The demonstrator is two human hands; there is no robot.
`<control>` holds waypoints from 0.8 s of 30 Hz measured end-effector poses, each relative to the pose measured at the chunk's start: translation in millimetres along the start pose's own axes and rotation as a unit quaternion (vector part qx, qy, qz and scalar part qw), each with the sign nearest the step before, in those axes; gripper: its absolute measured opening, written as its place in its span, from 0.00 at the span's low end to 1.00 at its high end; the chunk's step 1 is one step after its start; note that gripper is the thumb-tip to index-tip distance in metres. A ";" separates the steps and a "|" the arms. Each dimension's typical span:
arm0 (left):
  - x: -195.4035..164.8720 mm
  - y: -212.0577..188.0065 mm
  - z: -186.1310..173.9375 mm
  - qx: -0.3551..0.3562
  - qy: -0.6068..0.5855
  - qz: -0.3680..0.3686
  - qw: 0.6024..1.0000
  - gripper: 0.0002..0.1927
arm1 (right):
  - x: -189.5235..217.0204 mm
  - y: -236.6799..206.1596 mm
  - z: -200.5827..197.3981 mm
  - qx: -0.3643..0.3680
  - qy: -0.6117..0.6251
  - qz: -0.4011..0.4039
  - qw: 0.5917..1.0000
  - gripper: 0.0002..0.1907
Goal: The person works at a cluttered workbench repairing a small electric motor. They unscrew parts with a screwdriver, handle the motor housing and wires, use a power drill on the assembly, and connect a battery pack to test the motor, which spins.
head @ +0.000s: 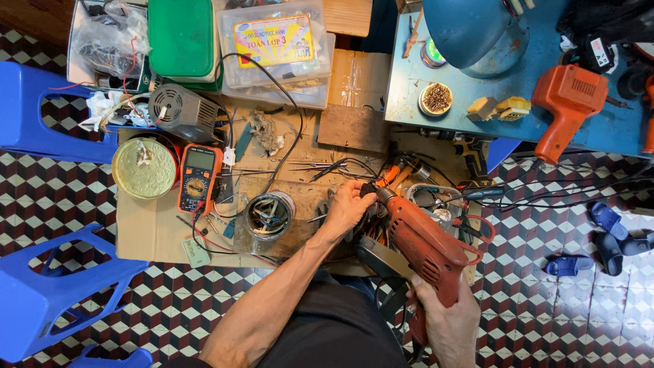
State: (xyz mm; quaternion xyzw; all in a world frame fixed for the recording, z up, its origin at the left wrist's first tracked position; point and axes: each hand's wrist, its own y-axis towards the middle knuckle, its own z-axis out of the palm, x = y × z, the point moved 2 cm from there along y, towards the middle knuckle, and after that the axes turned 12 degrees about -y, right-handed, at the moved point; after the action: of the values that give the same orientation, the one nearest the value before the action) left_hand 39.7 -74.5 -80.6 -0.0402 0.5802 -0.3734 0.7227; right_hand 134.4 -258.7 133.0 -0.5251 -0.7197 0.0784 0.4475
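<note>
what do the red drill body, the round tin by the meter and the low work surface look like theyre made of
Drill: body looks like moulded plastic, dull red with scuffs and grime; the chuck at the left hand looks like dark metal. Round tin: thin metal, by its pale gold sheen and rolled rim. Work surface: brown cardboard, matte and stained, with a flat cut edge.

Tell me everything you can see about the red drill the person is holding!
The red drill is a corded power tool with a dusty, worn plastic body and a dark metal chuck at its front. It lies tilted, nose pointing up and left over the cluttered cardboard work surface. The right hand grips its handle from below, and the left hand closes its fingers around the chuck. A black cable hangs under the body. Whether a bit is fitted cannot be seen.
</note>
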 end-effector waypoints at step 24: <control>-54.4 9.1 -0.9 -0.035 0.228 0.115 0.966 0.16 | -0.1 -13.1 -18.2 -0.014 -0.194 -0.003 0.981 0.37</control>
State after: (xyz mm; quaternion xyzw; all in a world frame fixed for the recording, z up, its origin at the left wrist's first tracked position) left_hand 40.8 -35.7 -41.4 0.0883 0.7430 -0.2665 0.6076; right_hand 138.7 -271.0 151.2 -0.5042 -0.7953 0.1668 0.2923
